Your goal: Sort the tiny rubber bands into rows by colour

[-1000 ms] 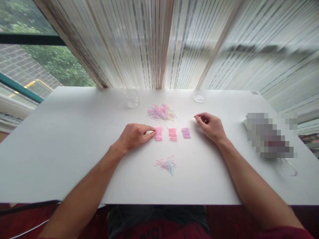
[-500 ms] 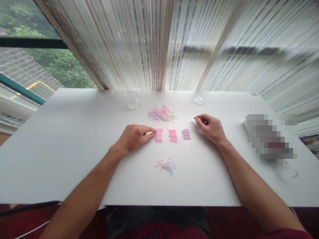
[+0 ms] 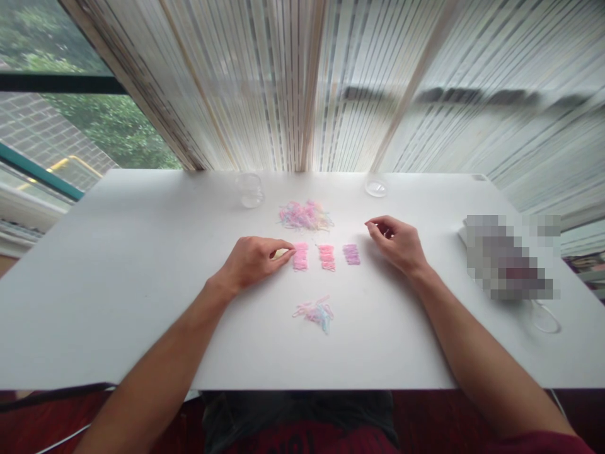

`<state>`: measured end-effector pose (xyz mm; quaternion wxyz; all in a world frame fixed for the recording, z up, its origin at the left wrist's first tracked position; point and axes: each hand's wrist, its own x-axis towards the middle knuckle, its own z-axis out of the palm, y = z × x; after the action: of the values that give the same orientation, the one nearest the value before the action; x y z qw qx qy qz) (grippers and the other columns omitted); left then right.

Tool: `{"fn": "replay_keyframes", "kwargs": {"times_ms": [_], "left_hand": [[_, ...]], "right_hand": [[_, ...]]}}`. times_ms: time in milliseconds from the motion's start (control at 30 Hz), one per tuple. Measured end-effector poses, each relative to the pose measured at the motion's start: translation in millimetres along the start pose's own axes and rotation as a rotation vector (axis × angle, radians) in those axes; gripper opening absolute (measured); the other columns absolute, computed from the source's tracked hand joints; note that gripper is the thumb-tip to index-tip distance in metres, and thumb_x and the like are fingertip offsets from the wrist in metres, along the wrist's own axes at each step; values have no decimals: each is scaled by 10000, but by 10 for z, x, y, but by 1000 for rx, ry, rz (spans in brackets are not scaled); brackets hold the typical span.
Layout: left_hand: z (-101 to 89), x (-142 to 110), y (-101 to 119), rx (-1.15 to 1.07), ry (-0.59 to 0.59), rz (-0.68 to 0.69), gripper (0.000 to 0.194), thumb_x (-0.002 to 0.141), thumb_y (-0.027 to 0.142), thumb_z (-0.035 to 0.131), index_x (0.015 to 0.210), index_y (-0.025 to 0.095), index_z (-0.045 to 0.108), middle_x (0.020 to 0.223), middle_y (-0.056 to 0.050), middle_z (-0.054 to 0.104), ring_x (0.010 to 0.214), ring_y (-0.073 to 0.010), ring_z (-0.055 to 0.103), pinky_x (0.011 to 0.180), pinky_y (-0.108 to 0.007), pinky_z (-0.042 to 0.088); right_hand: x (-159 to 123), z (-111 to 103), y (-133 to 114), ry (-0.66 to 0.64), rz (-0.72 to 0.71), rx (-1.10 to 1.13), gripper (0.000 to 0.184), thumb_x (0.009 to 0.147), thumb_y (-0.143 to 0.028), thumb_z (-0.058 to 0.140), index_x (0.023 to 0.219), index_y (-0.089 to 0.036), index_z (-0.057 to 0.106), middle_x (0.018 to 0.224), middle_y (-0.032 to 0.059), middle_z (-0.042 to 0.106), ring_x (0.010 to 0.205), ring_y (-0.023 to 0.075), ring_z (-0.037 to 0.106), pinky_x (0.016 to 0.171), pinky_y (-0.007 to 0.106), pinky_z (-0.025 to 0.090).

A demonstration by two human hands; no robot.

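Note:
My left hand (image 3: 259, 257) pinches thumb and forefinger together at the left edge of a bundle of thin pink strands (image 3: 300, 257). Whether a strand is between those fingertips is too small to tell. A pale yellow patch (image 3: 280, 253) shows partly behind the same fingers. To the right lie a coral-pink bundle (image 3: 327, 258) and a smaller purple bundle (image 3: 351, 255). My right hand (image 3: 394, 241) hovers or rests right of the purple one, fingers curled and thumb near the forefinger; anything inside is hidden.
A loose heap of mixed pastel strands (image 3: 306, 215) lies behind the bundles, and a smaller pile (image 3: 314, 313) lies in front. At the back stand a clear cup (image 3: 250, 191) and a clear round lid (image 3: 376, 188). A blurred-out object (image 3: 505, 258) with a white loop is at right.

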<state>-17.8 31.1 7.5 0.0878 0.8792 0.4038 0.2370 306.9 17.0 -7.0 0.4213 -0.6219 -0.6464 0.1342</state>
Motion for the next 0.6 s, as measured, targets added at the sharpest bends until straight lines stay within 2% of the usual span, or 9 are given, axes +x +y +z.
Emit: {"fn": "replay_keyframes", "kwargs": {"times_ms": [67, 133, 200, 333, 433, 600], "left_hand": [[-19, -5, 37, -47, -5, 20, 207, 911, 314, 634, 905, 210, 812, 522, 50, 537, 478, -81, 415, 538, -216, 319], [-50, -14, 102, -122, -61, 42, 199, 895, 312, 641, 879, 208, 810, 524, 52, 520, 481, -77, 398, 536, -212, 317], [-90, -22, 183, -197, -176, 59, 179, 878, 299, 654, 868, 211, 809, 555, 46, 551, 497, -74, 413, 537, -208, 319], [-186, -24, 334, -270, -485, 60, 164, 827, 237, 675, 915, 236, 812, 576, 50, 555, 528, -80, 460, 549, -202, 327], [-244, -15, 398, -265, -636, 5, 178, 781, 240, 705, 927, 245, 808, 569, 56, 522, 535, -90, 466, 552, -203, 328], [-258, -8, 429, -244, -701, -33, 139, 772, 275, 715, 882, 241, 794, 607, 42, 573, 557, -105, 482, 564, -211, 328]], "right_hand": [[-45, -6, -90, -16, -76, 20, 179, 871, -326, 609, 836, -187, 715, 637, 0, 622, 549, 132, 513, 569, 268, 434], [-115, -14, -215, -111, -176, 34, 144, 886, -270, 598, 849, -187, 709, 644, -6, 619, 545, 121, 500, 561, 255, 426], [-205, -20, -363, -265, -288, 51, 110, 885, -215, 595, 855, -190, 699, 672, -8, 622, 554, 112, 499, 559, 241, 422], [-387, -17, -636, -611, -415, 57, 95, 882, -158, 600, 878, -185, 691, 746, 8, 601, 660, 131, 537, 606, 241, 424], [-467, 7, -742, -784, -426, 19, 62, 874, -140, 639, 871, -181, 686, 779, 12, 602, 707, 143, 537, 644, 256, 418], [-487, 66, -762, -888, -379, -1, 65, 879, -120, 641, 866, -170, 680, 804, 21, 608, 738, 153, 546, 670, 262, 427]]}}
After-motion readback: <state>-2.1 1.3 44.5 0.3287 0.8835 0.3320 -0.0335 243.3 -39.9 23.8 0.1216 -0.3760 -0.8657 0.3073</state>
